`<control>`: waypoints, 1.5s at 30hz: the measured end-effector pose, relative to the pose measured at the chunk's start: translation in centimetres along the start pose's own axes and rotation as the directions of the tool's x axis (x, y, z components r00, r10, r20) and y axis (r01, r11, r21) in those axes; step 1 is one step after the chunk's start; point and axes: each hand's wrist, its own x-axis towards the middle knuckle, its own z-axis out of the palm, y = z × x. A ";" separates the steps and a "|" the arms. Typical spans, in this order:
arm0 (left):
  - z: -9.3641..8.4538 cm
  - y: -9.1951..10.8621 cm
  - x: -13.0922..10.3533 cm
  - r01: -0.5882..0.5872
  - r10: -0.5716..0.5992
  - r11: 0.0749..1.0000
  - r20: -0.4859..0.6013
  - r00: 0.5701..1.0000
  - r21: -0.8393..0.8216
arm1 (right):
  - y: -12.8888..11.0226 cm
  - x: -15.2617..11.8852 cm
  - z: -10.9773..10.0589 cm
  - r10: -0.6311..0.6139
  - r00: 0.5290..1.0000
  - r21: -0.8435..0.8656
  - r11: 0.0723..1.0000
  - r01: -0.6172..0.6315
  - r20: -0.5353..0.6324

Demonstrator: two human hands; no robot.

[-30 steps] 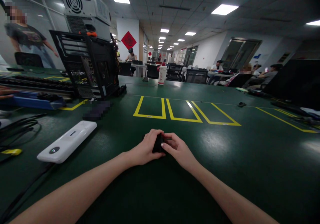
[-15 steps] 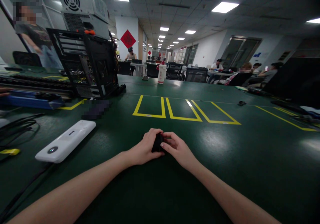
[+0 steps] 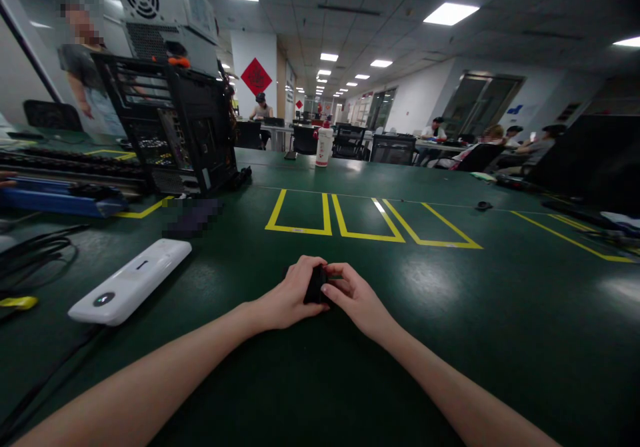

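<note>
Object (image 3: 315,288), black, between left fingers (image 3: 302,275) and right fingers (image 3: 345,272)

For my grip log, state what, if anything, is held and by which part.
A small black object: left hand around its left side, right hand at its right edge.

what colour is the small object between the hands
The small, partly covered object is black, best seen in the head view.

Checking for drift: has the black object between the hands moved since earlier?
No, the black object shows no visible shift against the yellow tape outlines.
</note>
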 end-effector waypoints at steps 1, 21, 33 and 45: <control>0.0 0.0 0.0 0.003 -0.003 1.000 0.003 1.000 -0.003 | -0.1 -0.1 0.0 0.005 1.000 -0.007 1.000 -0.005 0.009; 0.3 -0.2 0.1 -0.006 0.006 1.000 -0.019 1.000 0.025 | -0.2 -0.4 -0.3 -0.003 0.996 0.040 0.999 -0.001 0.085; 0.0 0.0 0.1 0.006 -0.006 1.000 -0.007 1.000 -0.002 | -0.4 -0.2 -0.4 0.038 0.998 -0.002 0.999 -0.038 0.050; 0.1 -0.2 0.1 -0.006 0.005 1.000 -0.012 1.000 -0.003 | -0.1 0.2 -0.2 -0.030 1.000 -0.021 0.999 0.029 -0.006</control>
